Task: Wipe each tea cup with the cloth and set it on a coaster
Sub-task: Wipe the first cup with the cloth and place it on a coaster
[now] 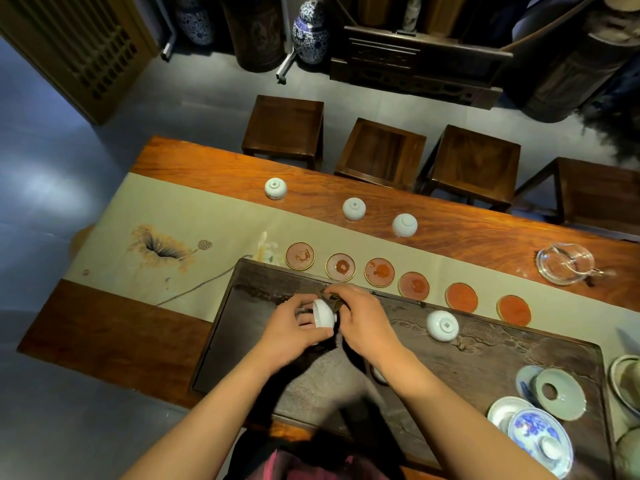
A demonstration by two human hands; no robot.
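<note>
Cup: small white glazed porcelain tea cup (pixel 325 313), light, slick, breakable, was above the dark carved wooden tea tray (pixel 485 344).
Grip: left hand (pixel 294 329) curled round its wall; right hand (pixel 360 318) pinched the brown-grey cloth (pixel 334 301) against it.
Hold: best by wall and foot.

Over the dark tray (pixel 485 362) near the surface's (pixel 214 168) near edge, the left hand (pixel 294 327) holds a white tea cup (pixel 323 313) on its side while the right hand (pixel 360 317) presses a brown-grey cloth (pixel 318 379) against it. Another cup (pixel 442 325) sits upside down on the tray. Six round coasters (pixel 379 271) line the tray's far edge, and three upturned cups (pixel 354 208) stand beyond them toward the surface's far edge.
</note>
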